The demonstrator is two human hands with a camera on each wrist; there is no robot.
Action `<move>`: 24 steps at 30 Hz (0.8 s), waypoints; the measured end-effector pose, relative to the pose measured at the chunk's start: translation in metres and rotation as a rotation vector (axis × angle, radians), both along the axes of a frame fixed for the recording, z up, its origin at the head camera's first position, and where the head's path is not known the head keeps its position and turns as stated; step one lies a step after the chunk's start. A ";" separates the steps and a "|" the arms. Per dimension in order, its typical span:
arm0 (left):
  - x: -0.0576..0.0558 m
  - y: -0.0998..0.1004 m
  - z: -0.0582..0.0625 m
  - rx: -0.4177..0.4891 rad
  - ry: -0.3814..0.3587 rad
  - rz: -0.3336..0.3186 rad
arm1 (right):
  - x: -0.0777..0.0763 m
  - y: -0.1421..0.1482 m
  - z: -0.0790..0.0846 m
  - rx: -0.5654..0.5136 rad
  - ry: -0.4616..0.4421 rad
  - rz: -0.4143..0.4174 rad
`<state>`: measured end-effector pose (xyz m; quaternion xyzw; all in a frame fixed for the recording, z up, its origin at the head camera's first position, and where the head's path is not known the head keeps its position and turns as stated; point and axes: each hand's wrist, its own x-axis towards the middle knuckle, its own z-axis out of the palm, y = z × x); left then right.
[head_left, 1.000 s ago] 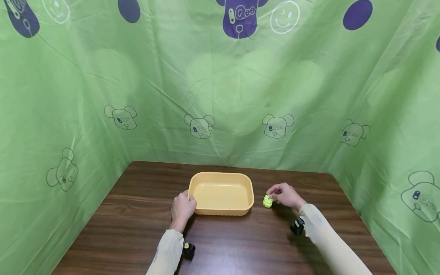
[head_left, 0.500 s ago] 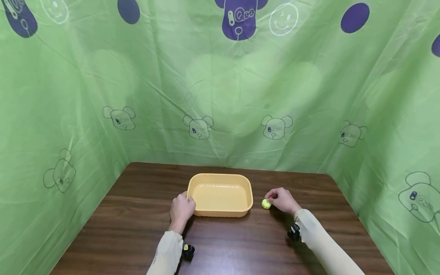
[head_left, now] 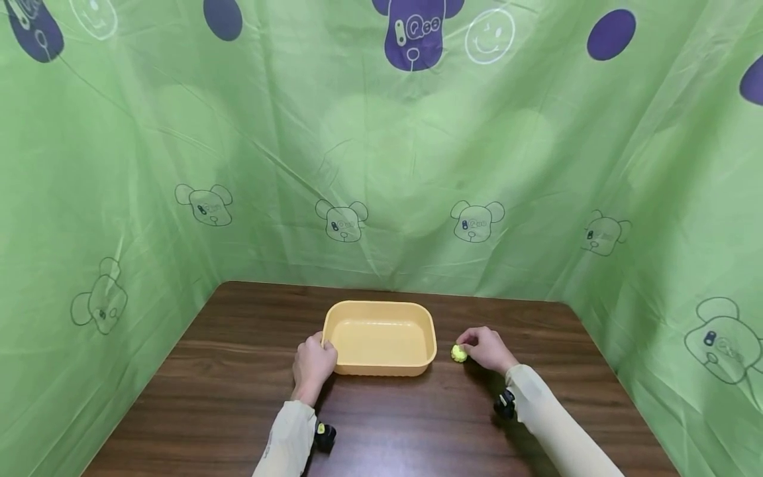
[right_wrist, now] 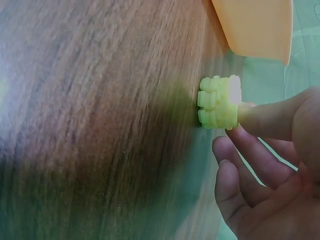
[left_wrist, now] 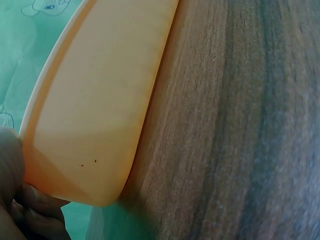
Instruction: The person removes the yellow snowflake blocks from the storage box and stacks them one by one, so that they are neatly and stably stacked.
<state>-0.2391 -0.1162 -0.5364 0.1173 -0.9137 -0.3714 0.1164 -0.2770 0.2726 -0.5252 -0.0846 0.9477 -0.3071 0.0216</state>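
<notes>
A pale yellow-orange plastic bin point(head_left: 379, 368) stands on the dark wood table. My left hand point(head_left: 313, 363) grips the bin's near left corner, thumb over the rim and fingers curled beneath, as the left wrist view shows. To the right of the bin is a small bright yellow, round, knobbly piece point(right_wrist: 218, 102) with blocky lugs around its side. My right hand point(head_left: 487, 348) pinches this piece between thumb and fingertips, close over the table; the other fingers are loosely bent. The bin's inside shows nothing in it in the head view.
The brown wood table point(head_left: 393, 430) spreads around both hands. Green cloth point(head_left: 387, 146) with printed bear heads hangs behind it and on both sides. A small black wrist camera point(head_left: 504, 404) sits at the right cuff and another black camera point(head_left: 324, 437) at the left.
The yellow piece looks tilted over and lower than a second ago, its round face now upward, and my right hand has shifted slightly left. My left hand keeps its grip on the bin.
</notes>
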 end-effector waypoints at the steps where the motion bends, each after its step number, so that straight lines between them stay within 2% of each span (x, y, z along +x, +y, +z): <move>1: 0.000 0.000 0.000 -0.001 -0.001 0.001 | 0.000 0.000 0.000 0.000 0.003 0.003; 8: 0.002 0.000 0.001 -0.001 0.012 0.003 | 0.001 0.000 0.001 0.000 0.029 0.039; 18: 0.004 -0.002 0.002 0.001 0.006 0.004 | 0.006 -0.005 0.004 -0.008 -0.011 0.024; 24: 0.003 -0.006 0.002 0.005 0.000 -0.003 | 0.005 -0.006 0.003 -0.004 0.008 0.031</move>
